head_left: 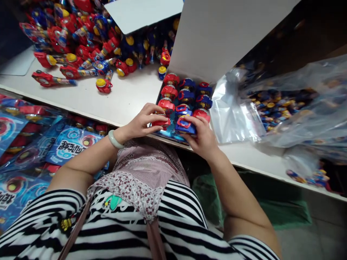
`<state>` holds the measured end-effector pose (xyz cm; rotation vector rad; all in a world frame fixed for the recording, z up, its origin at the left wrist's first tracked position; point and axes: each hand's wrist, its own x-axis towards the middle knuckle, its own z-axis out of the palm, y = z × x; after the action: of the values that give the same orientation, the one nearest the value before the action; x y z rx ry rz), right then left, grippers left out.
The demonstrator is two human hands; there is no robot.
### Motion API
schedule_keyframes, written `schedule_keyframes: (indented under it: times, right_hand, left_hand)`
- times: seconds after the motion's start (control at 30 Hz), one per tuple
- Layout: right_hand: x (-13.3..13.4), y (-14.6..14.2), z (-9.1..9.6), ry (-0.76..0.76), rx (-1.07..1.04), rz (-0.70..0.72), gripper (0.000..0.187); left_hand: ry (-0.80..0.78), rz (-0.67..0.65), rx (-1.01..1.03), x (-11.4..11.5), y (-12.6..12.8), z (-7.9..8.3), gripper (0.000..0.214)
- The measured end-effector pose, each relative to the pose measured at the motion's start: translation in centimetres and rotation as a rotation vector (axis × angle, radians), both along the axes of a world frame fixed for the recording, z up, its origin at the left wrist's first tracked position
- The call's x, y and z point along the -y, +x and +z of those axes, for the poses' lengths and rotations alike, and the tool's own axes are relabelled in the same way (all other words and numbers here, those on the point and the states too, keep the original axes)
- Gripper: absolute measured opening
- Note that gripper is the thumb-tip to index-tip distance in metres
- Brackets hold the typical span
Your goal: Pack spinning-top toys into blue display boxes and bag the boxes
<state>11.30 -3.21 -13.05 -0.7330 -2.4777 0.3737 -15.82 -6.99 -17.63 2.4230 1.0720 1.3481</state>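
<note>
An upright-lidded display box [214, 32] stands at the table edge, with red and blue plastic toys set in three columns. My left hand [146, 121] is closed at the front of the left column, its fingers around a red toy [165, 124]. My right hand [203, 139] grips a blue toy [185, 125] with a red loop on top, at the front of the middle column. Beside its fingers sits another red toy [202, 115] in the right column. Behind them are more blue toys [204, 101] and red toys [170, 91]. Part of each gripped toy is hidden by fingers.
A large heap of red and blue toys [73, 32] covers the back left of the white table [124, 103]. Clear plastic bags [298, 108] with small yellow-blue pieces lie at right. Printed blue packages [67, 144] are stacked lower left. A green bin [282, 213] is below.
</note>
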Motion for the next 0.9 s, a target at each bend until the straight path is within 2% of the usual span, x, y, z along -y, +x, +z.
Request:
schedule_keyframes:
  times: [0.1,0.23,0.3,0.37,0.5,0.57,0.63,0.7,0.8,0.9]
  right_hand:
    - [-0.2,0.0,0.6,-0.014,0.046,0.062,0.046]
    - [-0.8,-0.3,1.3,-0.069,0.113,0.169,0.046]
    - [-0.8,-0.5,1.0,-0.064,0.142,0.17,0.047]
    - [-0.6,-0.7,0.5,-0.005,0.214,0.12,0.046]
    - [0.0,-0.8,0.1,0.147,0.392,-0.08,0.048]
    - [0.0,-0.4,0.3,0.164,0.408,-0.109,0.052]
    - [-0.2,0.6,0.7,0.153,0.352,-0.091,0.058]
    - [-0.3,2.2,0.9,0.132,0.206,-0.138,0.063]
    - [-0.2,4.6,0.5,0.107,-0.053,-0.259,0.052]
    - [0.3,5.4,-1.3,0.09,-0.127,-0.225,0.038]
  left_hand:
    - [-0.013,-0.008,-0.019,-0.1,-0.3,0.0,0.028]
    - [-0.079,0.018,0.021,-0.1,-0.3,-0.1,0.046]
    - [-0.097,0.014,0.046,0.0,-0.3,-0.3,0.047]
    - [-0.097,0.002,0.048,0.0,-0.4,-0.4,0.042]
    - [-0.095,-0.003,0.001,-0.1,-0.7,-0.5,0.045]
    - [-0.086,-0.025,-0.041,-0.2,-0.9,-0.5,0.047]
    - [-0.065,-0.062,-0.078,-0.1,-1.1,-0.3,0.049]
    - [-0.043,-0.058,-0.106,0.2,-1.1,0.0,0.056]
    - [0.018,0.035,-0.116,0.6,-0.3,0.9,0.067]
    - [0.062,0.051,-0.172,0.2,1.5,1.8,0.059]
